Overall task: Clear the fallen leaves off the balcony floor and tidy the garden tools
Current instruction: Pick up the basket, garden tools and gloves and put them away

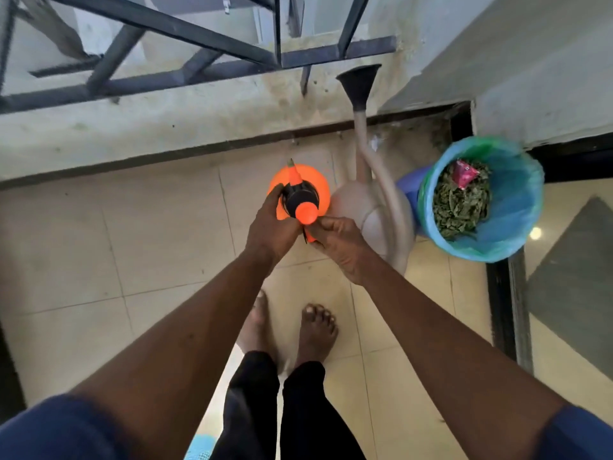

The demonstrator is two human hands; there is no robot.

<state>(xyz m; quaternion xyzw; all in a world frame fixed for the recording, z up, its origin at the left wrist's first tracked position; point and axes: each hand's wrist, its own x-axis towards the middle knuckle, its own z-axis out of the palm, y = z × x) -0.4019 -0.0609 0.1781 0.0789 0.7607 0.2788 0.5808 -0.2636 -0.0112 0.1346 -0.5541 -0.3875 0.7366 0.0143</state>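
Soft even daylight, faint shadows (wide-angle bending at edges), slight blur.

Your left grip (268,224) covers the near side of the orange sprayer (315,180), and your right grip (338,240) hides most of an orange part under its pump top. A blue pot (408,185) sits mostly hidden behind the lined bin (517,180). The pink wrapper (466,174) inside is too small to read. The grey mat (577,270) runs off the right edge; a blurred blue item (199,449) is cut by the bottom edge.
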